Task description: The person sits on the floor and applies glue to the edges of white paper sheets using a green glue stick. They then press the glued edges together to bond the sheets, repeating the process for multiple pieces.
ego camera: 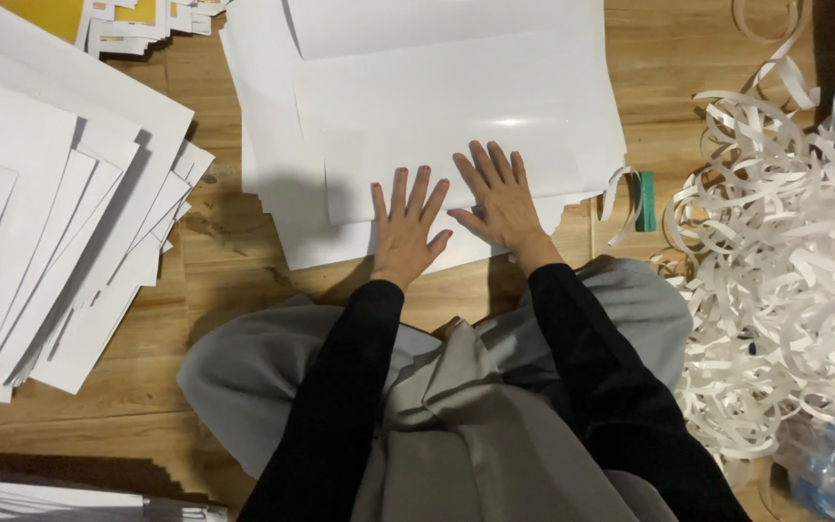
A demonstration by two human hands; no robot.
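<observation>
The left hand [406, 230] is laid flat and fully opened, fingers spread, palm pressed down on the near edge of a stack of glossy white sheets [437, 126]; nothing is gripped by it. The right hand [500, 201] is likewise opened flat just beside it, fingers fanned and angled slightly leftward, resting on the same top sheet; its thumb nearly meets the left hand's fingers. Both forearms are covered by black sleeves [350, 387] and are extended forward from the lap, over grey trousers [475, 406]. The stack is set on the wooden floor [234, 251] directly ahead of the knees; a fanned pile of white envelopes [50, 222] is spread to the left, well apart; a tangle of curled white paper strips [775, 261] is heaped to the right; a small green object [647, 201] is seen beside the stack's right corner.
</observation>
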